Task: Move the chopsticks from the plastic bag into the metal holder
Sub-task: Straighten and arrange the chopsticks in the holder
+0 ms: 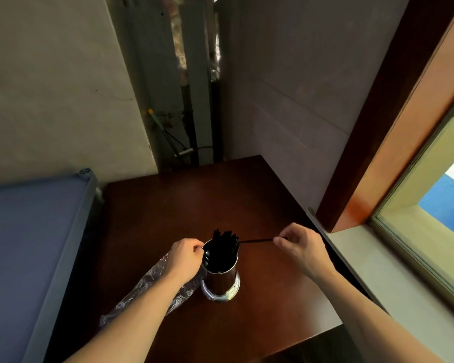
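Note:
A shiny metal holder (220, 280) stands upright on the dark wooden table (260, 310). Several black chopsticks (224, 244) stick out of its top. My left hand (186, 255) grips the holder's left rim with curled fingers. My right hand (299, 247) pinches the far end of one black chopstick (257, 241), which lies almost level, its other end at the holder's mouth. A crumpled clear plastic bag (147, 289) lies flat on the table under my left forearm; I see no chopsticks inside it.
A blue-topped metal cart (32, 244) stands against the table's left side. A grey window sill (378, 271) and window frame (417, 205) run along the right. Walls close off the back, with a narrow gap of pipes (189, 113) behind.

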Motion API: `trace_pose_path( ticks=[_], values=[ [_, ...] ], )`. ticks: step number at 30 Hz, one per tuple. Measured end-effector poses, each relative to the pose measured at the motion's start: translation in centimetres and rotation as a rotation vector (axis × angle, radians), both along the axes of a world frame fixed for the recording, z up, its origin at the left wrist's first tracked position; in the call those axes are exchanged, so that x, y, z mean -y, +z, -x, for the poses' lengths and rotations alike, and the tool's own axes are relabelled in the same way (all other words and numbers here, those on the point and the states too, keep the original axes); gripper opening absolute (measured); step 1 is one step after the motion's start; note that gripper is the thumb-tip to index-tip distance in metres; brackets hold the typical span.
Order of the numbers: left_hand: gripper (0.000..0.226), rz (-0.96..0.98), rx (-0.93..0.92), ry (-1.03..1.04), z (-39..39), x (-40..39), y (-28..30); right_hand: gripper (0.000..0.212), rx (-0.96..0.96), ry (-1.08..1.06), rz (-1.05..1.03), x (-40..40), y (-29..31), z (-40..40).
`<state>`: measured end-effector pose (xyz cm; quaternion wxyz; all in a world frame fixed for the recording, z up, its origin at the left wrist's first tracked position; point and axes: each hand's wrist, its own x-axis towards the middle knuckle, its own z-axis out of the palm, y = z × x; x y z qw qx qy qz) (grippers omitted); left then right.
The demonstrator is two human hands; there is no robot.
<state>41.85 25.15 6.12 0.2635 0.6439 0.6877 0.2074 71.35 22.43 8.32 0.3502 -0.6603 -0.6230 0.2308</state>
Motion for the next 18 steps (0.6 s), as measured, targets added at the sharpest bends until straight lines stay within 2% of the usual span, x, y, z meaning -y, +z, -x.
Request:
trace_pose_path(
  ticks=[6, 11, 15, 18],
  values=[
    [0.025, -0.012, -0.001, -0.029, 0.3, 0.1, -0.4, 0.013, -0.054, -0.033, -0.151, -0.8, 5.7, 2.3],
    [0.028, -0.020, -0.018, -0.037, 0.6, 0.7, -0.3, 0.019, -0.161, 0.081, -0.238, -0.8, 9.9, 4.8],
    [0.032, -0.063, 0.003, -0.011, 0.7, 1.0, -0.4, 0.017, -0.123, 0.154, -0.276, -0.6, 10.8, 6.9],
    [0.031, -0.104, 0.008, -0.003, 0.7, 1.2, -0.4, 0.013, 0.009, 0.205, -0.277, -0.6, 10.1, 8.3]
  ],
)
